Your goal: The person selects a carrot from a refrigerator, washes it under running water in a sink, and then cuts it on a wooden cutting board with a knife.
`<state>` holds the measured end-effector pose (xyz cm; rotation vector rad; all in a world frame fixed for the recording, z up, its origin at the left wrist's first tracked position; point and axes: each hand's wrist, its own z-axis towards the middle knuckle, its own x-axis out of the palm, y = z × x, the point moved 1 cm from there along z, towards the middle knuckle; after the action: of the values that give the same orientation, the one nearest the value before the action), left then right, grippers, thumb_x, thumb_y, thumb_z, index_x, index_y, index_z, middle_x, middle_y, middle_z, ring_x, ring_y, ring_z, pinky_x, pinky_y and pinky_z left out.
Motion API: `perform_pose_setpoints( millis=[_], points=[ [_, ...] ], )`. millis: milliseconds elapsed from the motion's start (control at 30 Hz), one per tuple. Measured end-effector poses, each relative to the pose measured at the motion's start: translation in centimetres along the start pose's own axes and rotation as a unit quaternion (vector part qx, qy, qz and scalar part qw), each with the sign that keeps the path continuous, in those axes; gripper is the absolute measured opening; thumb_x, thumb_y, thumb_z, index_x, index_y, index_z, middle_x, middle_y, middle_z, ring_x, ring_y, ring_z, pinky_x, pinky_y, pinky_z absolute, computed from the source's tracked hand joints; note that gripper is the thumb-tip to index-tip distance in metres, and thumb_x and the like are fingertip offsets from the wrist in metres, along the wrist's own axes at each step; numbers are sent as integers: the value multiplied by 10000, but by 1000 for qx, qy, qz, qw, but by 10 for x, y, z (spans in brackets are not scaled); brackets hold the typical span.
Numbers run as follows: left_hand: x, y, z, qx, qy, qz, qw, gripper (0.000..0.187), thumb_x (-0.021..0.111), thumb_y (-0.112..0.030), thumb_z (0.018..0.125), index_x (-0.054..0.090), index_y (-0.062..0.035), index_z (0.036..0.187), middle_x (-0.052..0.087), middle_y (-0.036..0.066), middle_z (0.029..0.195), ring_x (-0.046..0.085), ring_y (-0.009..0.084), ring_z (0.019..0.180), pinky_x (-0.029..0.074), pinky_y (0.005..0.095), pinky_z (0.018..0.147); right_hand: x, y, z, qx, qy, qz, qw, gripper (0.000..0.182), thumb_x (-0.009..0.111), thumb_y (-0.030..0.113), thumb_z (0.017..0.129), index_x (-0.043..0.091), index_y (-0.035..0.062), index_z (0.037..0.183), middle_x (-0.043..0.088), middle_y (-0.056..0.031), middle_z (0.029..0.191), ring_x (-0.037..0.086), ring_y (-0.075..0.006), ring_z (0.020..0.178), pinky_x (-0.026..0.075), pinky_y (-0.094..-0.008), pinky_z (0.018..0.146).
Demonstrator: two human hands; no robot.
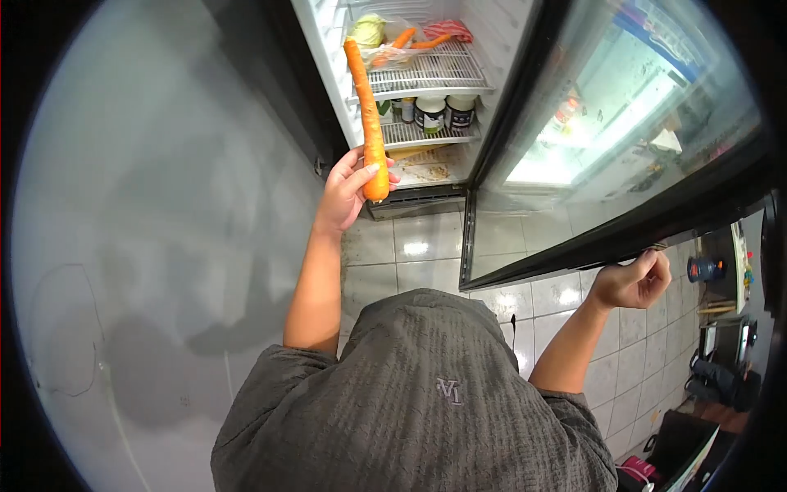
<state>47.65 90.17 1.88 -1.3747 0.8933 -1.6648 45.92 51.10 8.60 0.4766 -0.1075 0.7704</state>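
Observation:
My left hand (346, 190) is closed around the thick end of a long orange carrot (366, 111). The carrot points up, in front of the open fridge (324, 74). My right hand (633, 281) has its fingers curled at the black-framed edge of the glass fridge door (574, 156), which is swung out to the right. On the top wire shelf (438, 78) lies a clear plastic bag with a pale green cabbage (369, 31) and more carrots (403, 38). A red-and-white package (449, 31) rests beside it.
Dark jars with white lids (429, 113) stand on the lower shelf. A grey wall (164, 205) runs along the left, and light floor tiles (430, 279) lie below. At the far right are a blue water jug (705, 269) and a dark chair (684, 439).

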Motion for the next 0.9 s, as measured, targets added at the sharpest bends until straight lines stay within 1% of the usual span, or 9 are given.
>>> perform_pose_setpoints(
  millis=[33,167,333,433,567,667,733,800,900],
  points=[
    [-5,-6,-5,7,-6,-1,1000,431,544,-121,898,398,30,1274,579,162,1079,630,255,914,537,359,782,11,11,-3,-1,16,45,999,20,504,0,822,492,1,805,535,-67,736,443,-115,634,353,-236,577],
    [-33,-26,-27,-7,-26,2,1000,422,513,-137,899,402,39,1265,581,166,1055,634,249,872,540,354,755,44,35,-20,-14,129,153,980,88,560,55,817,485,11,835,516,-62,739,460,-140,666,370,-251,613],
    [-67,-49,-56,-5,-61,-7,998,413,501,-142,889,417,40,1251,585,165,1043,632,237,854,536,340,722,105,79,-42,-39,146,151,977,217,668,49,758,489,3,873,515,-66,767,485,-167,711,395,-266,671],
    [-83,-60,-72,-3,-70,-41,997,423,495,-157,887,421,42,1253,586,165,1038,626,226,830,529,331,706,139,96,-52,-81,228,179,954,233,701,-19,755,495,11,860,520,-67,782,486,-159,737,397,-258,704],
    [-103,-71,-86,-18,-60,-46,997,499,466,-209,879,383,33,1308,568,151,1037,604,225,815,502,328,695,188,122,-71,-34,240,172,955,346,824,11,637,509,39,776,534,-42,693,499,-152,622,414,-256,582],
    [-116,-74,-88,-24,-76,-46,996,513,458,-213,863,391,39,1305,568,139,1022,586,209,787,489,323,673,229,134,-91,-15,238,180,954,358,833,25,633,505,43,776,536,-44,672,492,-152,598,408,-251,571],
    [-123,-73,-88,-24,-67,-63,996,490,472,-228,855,430,32,1268,574,136,1004,590,187,777,496,296,679,258,142,-102,-9,232,169,958,337,841,64,622,513,58,702,521,-27,618,486,-148,553,395,-252,531],
    [-127,-72,-89,-28,-82,-61,994,489,472,-229,852,435,31,1264,575,134,998,586,184,772,493,296,676,288,153,-109,-46,217,148,964,320,839,88,617,520,82,648,516,-8,602,483,-143,537,388,-259,509],
    [-132,-73,-84,-31,-110,-49,992,506,464,-223,845,431,41,1275,574,129,991,577,192,759,482,305,667,329,159,-121,-38,210,146,966,285,821,105,620,537,118,639,511,24,578,472,-127,517,371,-254,497]
  ],
)
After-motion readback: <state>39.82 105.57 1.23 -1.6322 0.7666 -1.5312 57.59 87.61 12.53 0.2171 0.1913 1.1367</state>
